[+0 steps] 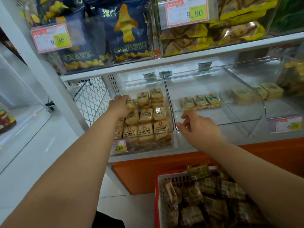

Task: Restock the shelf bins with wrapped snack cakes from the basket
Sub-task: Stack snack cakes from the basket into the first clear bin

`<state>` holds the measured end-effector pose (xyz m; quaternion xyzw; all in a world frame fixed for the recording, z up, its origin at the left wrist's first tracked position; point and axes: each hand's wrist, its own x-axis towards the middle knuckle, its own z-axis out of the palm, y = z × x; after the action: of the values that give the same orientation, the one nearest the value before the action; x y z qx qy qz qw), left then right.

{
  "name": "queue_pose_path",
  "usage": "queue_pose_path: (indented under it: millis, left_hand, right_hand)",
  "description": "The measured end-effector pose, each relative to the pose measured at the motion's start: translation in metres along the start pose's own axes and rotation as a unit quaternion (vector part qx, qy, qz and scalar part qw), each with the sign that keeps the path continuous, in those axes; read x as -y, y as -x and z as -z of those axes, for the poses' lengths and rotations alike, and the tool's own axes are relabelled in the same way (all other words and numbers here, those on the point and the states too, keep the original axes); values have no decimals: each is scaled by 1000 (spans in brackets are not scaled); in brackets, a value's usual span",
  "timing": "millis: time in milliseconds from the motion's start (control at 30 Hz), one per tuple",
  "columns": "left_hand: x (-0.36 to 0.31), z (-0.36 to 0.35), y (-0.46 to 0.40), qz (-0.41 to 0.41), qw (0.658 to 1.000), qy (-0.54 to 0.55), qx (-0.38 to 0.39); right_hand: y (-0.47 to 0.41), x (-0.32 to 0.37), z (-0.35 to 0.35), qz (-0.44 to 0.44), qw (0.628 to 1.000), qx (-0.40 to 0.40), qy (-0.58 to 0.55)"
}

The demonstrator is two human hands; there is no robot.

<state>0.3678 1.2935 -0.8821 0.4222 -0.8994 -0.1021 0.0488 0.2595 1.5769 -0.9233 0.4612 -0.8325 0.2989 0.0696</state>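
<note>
A person stands at a white shelf (164, 62) with both bare arms stretched toward a row of clear plastic bins. The left bin (170, 112) is nearly full of wrapped snack cakes (145, 116), pale yellow squares with dark print, laid in rows and stacked several deep. The left hand (120, 104) reaches into this bin at its back left corner, its fingers curled down onto one wrapped cake (130, 104) in the top layer; whether it actually grips the cake or only rests on it cannot be told. A price tag (119, 148) sits on the front of this bin.

The middle bin (246, 122) holds only three cakes (199, 101) of the same kind, side by side in one row toward the back, with bare floor in front of them. The right hand (196, 125) hovers at the front left corner of this bin, fingers loosely bent and apart, holding nothing. A third bin (269, 102) on the right has a few paler square packs (271, 90) at the back.

Below the shelf, at the lower right, a white basket (172, 180) with a red rim is heaped with darker-looking wrapped cakes (212, 199); the right forearm crosses over it. On the shelf above, one bin holds dark blue snack bags (126, 30) and another holds yellow packets (213, 33), each with a price card.
</note>
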Motion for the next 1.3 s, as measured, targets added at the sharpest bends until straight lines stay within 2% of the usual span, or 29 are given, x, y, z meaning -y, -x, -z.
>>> queue_pose_path:
  millis: [67,233,433,567,767,867,967,1100,1300]
  left_hand:
    - [2,-5,-14,0,1000,2,-2]
    - [3,-15,-35,-37,999,29,6]
    - [-2,-27,-38,-25,989,129,-71]
    - [-3,-30,-36,-1,979,184,-91]
    - [-7,-28,-31,-2,969,238,-69]
    - [-9,-26,-21,33,970,229,-75]
    - [-15,-21,-2,37,973,205,-94]
    - [-33,-10,50,-48,974,172,-139]
    - [-76,-33,157,-243,944,170,-146]
  right_hand:
    - [2,1,-5,25,999,-18,33]
    - [2,-1,-10,39,997,-55,35]
    - [5,-1,-11,50,995,-81,30]
    - [4,-1,-13,47,995,-76,36]
    - [3,-2,-7,33,998,-49,30]
    - [4,-2,-3,27,999,-24,18]
    - [5,-3,6,9,999,0,-50]
    - [17,-1,22,-21,988,35,-150]
    - [59,0,47,11,989,119,-91]
